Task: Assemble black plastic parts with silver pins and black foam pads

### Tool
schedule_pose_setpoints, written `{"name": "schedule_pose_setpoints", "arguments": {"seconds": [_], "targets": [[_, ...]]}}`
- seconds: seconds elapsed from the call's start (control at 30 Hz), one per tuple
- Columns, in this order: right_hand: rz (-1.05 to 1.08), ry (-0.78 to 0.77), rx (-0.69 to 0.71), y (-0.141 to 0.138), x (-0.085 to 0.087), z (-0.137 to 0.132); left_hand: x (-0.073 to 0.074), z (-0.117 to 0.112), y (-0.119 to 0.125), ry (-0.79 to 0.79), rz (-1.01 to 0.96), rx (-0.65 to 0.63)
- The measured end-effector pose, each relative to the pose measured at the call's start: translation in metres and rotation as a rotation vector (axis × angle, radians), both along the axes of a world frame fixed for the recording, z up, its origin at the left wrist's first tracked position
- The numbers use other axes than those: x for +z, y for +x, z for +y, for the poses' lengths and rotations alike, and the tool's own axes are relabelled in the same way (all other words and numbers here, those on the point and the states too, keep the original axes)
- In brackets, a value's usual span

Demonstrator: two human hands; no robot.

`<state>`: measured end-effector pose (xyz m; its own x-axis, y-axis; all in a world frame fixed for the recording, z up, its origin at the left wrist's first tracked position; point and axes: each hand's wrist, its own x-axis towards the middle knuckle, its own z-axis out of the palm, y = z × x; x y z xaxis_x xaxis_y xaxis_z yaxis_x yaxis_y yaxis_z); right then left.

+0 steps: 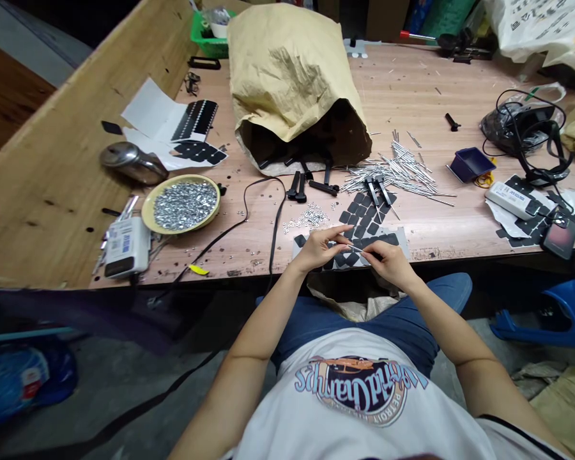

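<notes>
My left hand (322,248) and my right hand (389,260) meet over the near edge of the table, each pinching an end of a thin metal rod (356,248). Whether a smaller part sits between my left fingertips is too small to tell. Under my hands lies a sheet of black rounded pads (388,239). Small metal pieces (311,216) are scattered just beyond my left hand. Farther off is a loose pile of metal rods (402,169). Two black T-shaped parts with rods (376,185) rest on more black pads.
A large brown paper sack (292,70) opens toward me, black parts at its mouth. To the left stand a yellow bowl (148,220) of small metal pieces and a white device (127,246). A black strap (274,246) crosses the edge. A phone (559,235) lies right.
</notes>
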<state>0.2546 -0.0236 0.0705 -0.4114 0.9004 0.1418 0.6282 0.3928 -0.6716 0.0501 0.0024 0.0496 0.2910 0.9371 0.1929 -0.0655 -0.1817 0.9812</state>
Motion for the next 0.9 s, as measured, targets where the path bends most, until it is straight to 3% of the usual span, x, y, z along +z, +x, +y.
{"name": "schedule_pose_setpoints", "arguments": {"seconds": [0.2,0.6,0.73,0.9], "targets": [[-0.185,0.129,0.008,0.000,0.002,-0.003,-0.001,-0.001,0.000,0.058,0.067,-0.007],[-0.358,0.131,0.105,0.002,0.000,-0.001,-0.006,-0.004,0.002,0.133,0.168,-0.032],[-0.340,0.077,0.118,0.003,0.002,0.000,-0.011,-0.004,0.001,0.198,0.233,-0.062],[-0.211,-0.100,0.107,0.000,0.005,-0.002,-0.016,-0.005,0.003,0.199,0.245,-0.074]]}}
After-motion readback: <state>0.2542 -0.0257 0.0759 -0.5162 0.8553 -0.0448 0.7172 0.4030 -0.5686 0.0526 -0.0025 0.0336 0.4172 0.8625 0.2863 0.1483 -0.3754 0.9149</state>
